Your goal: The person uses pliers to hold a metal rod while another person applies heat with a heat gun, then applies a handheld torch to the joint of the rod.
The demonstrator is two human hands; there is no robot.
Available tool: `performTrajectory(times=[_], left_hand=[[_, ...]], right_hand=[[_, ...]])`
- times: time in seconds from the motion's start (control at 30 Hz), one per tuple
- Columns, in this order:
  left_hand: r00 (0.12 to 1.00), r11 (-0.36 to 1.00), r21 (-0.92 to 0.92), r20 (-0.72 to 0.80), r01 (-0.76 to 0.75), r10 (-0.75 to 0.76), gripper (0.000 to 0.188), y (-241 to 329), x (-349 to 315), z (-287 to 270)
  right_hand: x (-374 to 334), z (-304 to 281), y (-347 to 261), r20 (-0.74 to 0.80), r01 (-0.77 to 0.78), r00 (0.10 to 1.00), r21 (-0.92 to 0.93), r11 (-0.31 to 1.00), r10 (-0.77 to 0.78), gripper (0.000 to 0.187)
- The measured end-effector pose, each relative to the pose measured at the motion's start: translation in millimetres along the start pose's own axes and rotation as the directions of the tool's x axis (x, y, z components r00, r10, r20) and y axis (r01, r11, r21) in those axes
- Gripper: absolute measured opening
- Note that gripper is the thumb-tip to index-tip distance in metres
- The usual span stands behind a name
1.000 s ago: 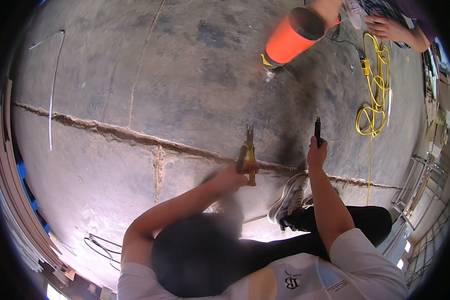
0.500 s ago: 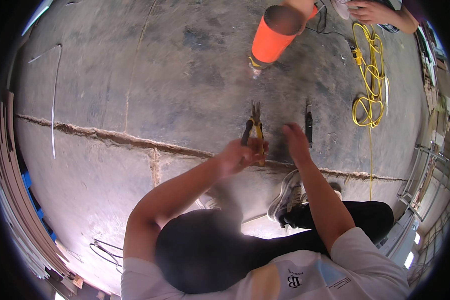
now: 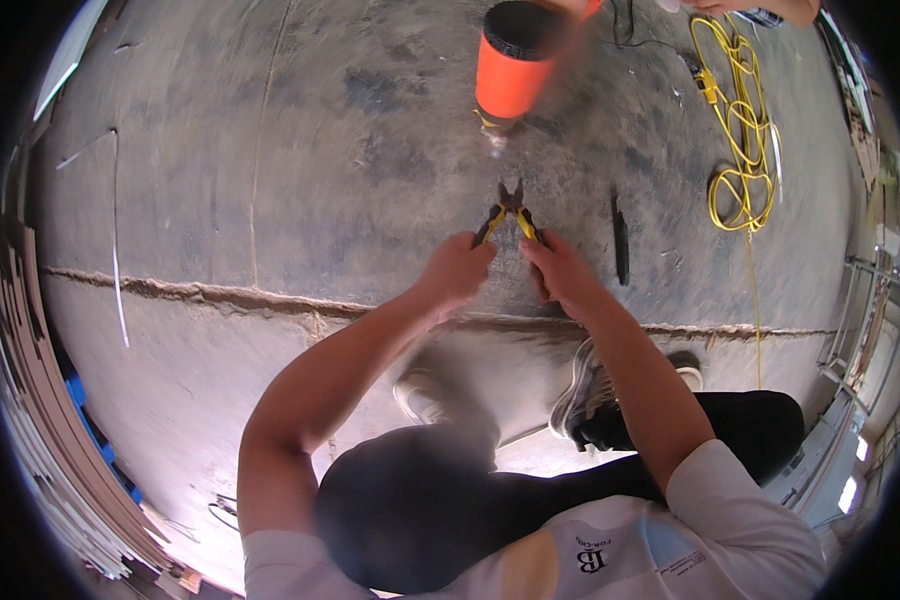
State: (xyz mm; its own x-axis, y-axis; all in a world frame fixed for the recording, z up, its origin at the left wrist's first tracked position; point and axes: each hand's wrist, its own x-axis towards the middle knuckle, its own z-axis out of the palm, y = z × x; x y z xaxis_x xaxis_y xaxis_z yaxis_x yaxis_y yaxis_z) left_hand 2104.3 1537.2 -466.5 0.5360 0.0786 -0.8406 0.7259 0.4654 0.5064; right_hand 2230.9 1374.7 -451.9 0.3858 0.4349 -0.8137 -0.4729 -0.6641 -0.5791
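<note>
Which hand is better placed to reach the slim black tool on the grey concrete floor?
Probably the right hand: the slim black tool lies nearer to it than to the left hand. Both hands hold the yellow-and-black metal pliers, so neither is free.

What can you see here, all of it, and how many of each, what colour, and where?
Pliers: one, yellow and black, open between both hands
Slim tool: one, black, on the floor, right of the pliers
Cylinder: one, orange with black end, top middle
Cable: one, yellow, looped, upper right
White strips: two, far left and beside the cable
Boards: several, brown and pale, left edge
Metal frame: one, greyish, right edge
Floor: one, grey, cracked, underneath
Another person's arm: partly seen, top right
Edge clutter: too small to tell
Shirt: one, mostly white, bottom
Trousers: one pair, black, bottom
Shoes: at least two, pale and dark, below the hands
Left grip: one, bare, on left handle
Right grip: one, bare, on right handle
</note>
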Motion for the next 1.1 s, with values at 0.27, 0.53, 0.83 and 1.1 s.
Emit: performTrajectory(times=[0.27, 0.53, 0.83, 1.1], left_hand=[[0.995, 0.982, 0.179, -0.096, 0.052, -0.036, 0.021, 65, 5, -27], [0.982, 0.932, 0.355, -0.19, 0.078, -0.01, 0.021, 103, 17, -20], [0.984, 0.97, 0.214, -0.158, 0.115, -0.082, 0.016, 121, 35, -27], [0.974, 0.937, 0.344, -0.225, 0.065, 0.015, 0.016, 114, 52, -17]], right_hand=[[27, 4, -36, 0.126, -0.065, 0.992, 0.382, 0.922, 0.018, 0.03], [53, 3, -35, 0.184, -0.202, 0.977, 0.66, 0.724, 0.105, 0.03], [82, -14, -52, 0.402, -0.426, 0.902, 0.779, 0.46, 0.154, 0.023], [105, -15, -42, 0.58, -0.557, 0.809, 0.808, 0.191, -0.093, 0.026]])
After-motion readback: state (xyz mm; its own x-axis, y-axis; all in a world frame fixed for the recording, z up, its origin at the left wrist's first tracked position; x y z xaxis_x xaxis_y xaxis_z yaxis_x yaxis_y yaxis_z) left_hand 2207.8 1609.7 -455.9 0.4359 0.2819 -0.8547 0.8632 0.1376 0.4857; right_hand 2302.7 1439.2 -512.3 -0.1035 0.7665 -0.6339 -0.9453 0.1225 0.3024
